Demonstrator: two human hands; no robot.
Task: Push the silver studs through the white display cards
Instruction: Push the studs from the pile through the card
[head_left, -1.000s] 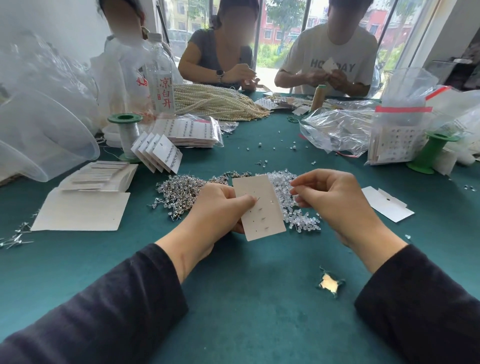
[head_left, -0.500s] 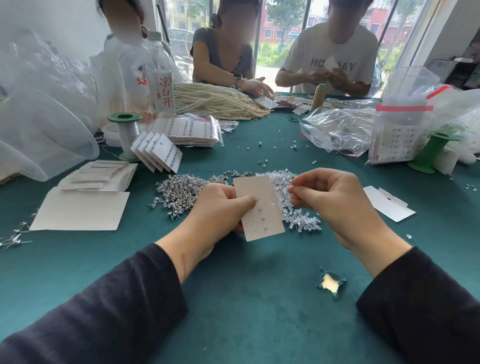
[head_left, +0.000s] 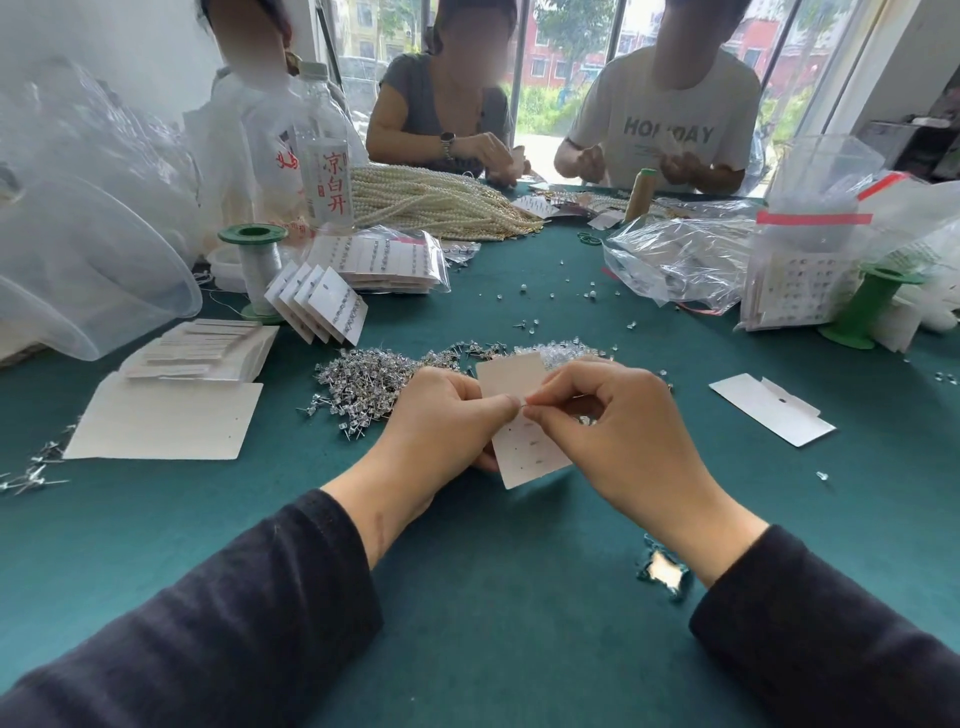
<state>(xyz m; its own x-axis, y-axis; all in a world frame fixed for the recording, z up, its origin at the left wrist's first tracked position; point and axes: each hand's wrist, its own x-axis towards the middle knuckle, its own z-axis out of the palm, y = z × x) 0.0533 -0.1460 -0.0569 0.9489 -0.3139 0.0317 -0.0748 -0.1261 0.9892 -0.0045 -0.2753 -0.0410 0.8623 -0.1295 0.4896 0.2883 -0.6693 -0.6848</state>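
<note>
Two hands (head_left: 441, 431) (head_left: 618, 436), one held card (head_left: 527, 460), one pinched stud (head_left: 522, 404), two spools (head_left: 254, 270) (head_left: 872, 306)

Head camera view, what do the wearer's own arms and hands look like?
Both arms are in long, dark, plain sleeves, the left sleeve and right sleeve ending at the wrists. The left hand and right hand are bare: no gloves, rings or watch visible.

Both dark-sleeved forearms angle inward. The left hand (head_left: 441, 431) grips a card (head_left: 527, 452), fingers curled. The right hand (head_left: 623, 431) pinches a stud (head_left: 523, 403) between thumb and forefinger, fingertips meeting the left thumb.
</note>
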